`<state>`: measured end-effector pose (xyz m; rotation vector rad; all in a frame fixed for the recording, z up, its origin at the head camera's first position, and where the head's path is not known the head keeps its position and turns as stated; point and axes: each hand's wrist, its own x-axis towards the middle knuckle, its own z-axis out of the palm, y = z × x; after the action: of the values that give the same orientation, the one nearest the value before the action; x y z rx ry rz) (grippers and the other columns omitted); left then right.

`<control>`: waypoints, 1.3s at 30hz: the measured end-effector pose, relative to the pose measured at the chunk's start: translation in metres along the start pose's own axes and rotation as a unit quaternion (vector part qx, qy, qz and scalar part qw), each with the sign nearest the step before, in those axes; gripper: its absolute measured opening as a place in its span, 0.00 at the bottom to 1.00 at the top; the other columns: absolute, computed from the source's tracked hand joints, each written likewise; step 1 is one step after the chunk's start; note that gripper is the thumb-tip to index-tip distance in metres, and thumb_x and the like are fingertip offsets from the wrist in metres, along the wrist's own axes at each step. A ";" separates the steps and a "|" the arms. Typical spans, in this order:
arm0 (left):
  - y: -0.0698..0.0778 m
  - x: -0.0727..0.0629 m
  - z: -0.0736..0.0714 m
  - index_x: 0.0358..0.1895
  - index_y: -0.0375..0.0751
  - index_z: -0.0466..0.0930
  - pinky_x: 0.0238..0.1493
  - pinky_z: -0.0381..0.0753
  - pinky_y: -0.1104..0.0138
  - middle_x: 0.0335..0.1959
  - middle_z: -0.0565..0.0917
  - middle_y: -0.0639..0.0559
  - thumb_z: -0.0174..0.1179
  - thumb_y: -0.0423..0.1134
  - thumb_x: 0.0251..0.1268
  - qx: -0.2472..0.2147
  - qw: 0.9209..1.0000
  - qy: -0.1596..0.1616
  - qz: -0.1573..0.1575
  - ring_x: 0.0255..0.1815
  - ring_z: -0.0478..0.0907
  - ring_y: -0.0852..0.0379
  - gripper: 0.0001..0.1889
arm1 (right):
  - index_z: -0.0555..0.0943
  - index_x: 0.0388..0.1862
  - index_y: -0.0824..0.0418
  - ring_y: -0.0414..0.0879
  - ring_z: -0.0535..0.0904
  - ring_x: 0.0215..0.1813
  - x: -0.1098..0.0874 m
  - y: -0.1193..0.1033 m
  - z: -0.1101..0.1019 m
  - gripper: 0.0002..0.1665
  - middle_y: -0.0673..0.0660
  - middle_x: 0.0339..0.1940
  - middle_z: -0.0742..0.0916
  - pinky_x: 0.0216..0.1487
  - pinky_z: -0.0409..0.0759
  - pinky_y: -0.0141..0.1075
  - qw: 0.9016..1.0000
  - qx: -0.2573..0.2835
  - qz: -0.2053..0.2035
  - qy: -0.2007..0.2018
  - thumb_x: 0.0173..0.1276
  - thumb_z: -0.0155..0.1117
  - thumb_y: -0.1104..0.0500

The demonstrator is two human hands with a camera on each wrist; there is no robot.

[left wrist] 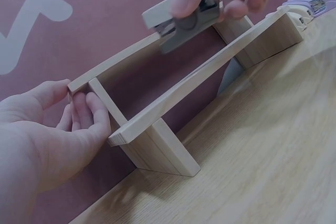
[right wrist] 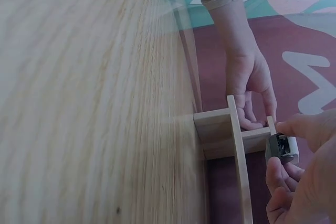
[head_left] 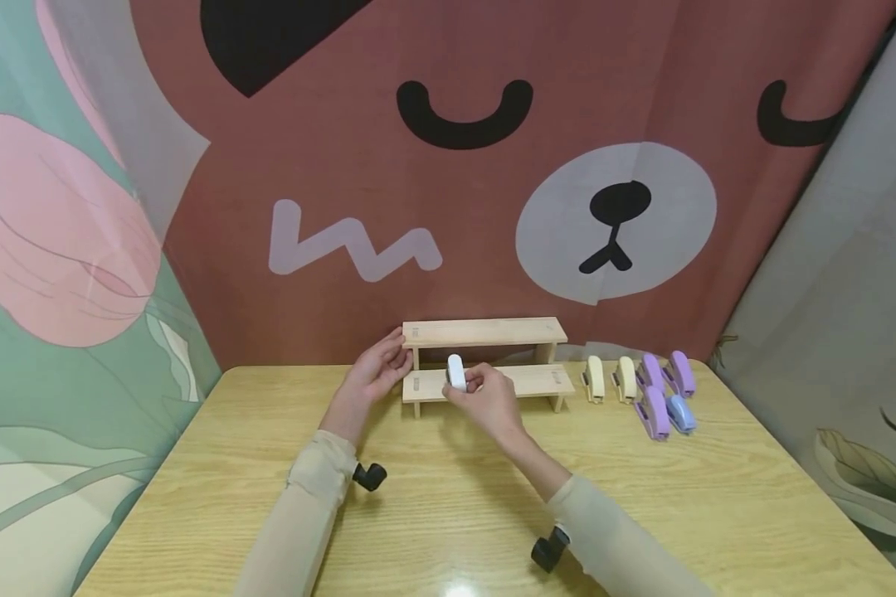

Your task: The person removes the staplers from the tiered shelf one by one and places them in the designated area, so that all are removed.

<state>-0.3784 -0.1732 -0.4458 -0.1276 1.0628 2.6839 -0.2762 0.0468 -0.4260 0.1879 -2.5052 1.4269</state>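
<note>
A white mini stapler (head_left: 455, 371) is pinched between the thumb and fingers of my right hand (head_left: 493, 402). It is held in front of a two-tier wooden shelf (head_left: 485, 332), above the lower board (head_left: 523, 382). In the left wrist view the stapler (left wrist: 190, 29) shows its grey underside and looks blurred, clear of the boards. My left hand (head_left: 373, 371) grips the left end of the upper tier, thumb and fingers around the board's corner (left wrist: 79, 83). The right wrist view shows the stapler's dark end (right wrist: 281, 148) between the fingertips.
Right of the shelf stand two cream staplers (head_left: 594, 380), several purple staplers (head_left: 653, 413) and a blue stapler (head_left: 681, 413). The shelf stands at the wooden table's (head_left: 433, 497) back edge, close to a printed curtain (head_left: 478, 215).
</note>
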 end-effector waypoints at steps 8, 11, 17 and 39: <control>-0.001 0.001 0.000 0.74 0.44 0.67 0.54 0.79 0.66 0.53 0.72 0.46 0.54 0.28 0.79 -0.017 1.000 0.010 -0.003 0.48 0.73 0.56 0.24 | 0.82 0.38 0.65 0.46 0.78 0.31 -0.011 0.008 -0.018 0.19 0.55 0.29 0.83 0.30 0.78 0.36 1.000 -0.004 -0.002 0.003 0.58 0.80 0.55; -0.002 0.000 -0.001 0.74 0.44 0.67 0.54 0.79 0.65 0.53 0.73 0.45 0.53 0.28 0.78 -0.019 1.000 0.011 -0.005 0.49 0.72 0.55 0.24 | 0.82 0.38 0.64 0.46 0.77 0.32 -0.016 0.013 -0.024 0.18 0.54 0.30 0.83 0.31 0.78 0.36 1.000 -0.010 0.006 0.002 0.58 0.81 0.55; -0.003 -0.001 -0.002 0.76 0.44 0.65 0.57 0.77 0.65 0.54 0.72 0.45 0.53 0.29 0.79 -0.015 1.000 0.007 -0.008 0.50 0.71 0.55 0.27 | 0.82 0.37 0.64 0.47 0.78 0.32 -0.024 0.020 -0.041 0.18 0.55 0.30 0.83 0.31 0.79 0.36 1.000 -0.015 0.019 -0.007 0.58 0.81 0.55; 0.001 0.005 -0.002 0.75 0.45 0.66 0.56 0.78 0.66 0.53 0.72 0.46 0.53 0.29 0.79 -0.028 1.000 0.004 -0.012 0.50 0.70 0.55 0.25 | 0.84 0.48 0.70 0.51 0.80 0.39 -0.033 0.070 -0.124 0.26 0.61 0.39 0.85 0.34 0.80 0.38 0.995 -0.052 0.083 -0.005 0.63 0.77 0.50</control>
<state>-0.3836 -0.1746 -0.4472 -0.1614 0.9819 2.6959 -0.2415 0.1883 -0.4325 -0.0344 -2.6501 1.3513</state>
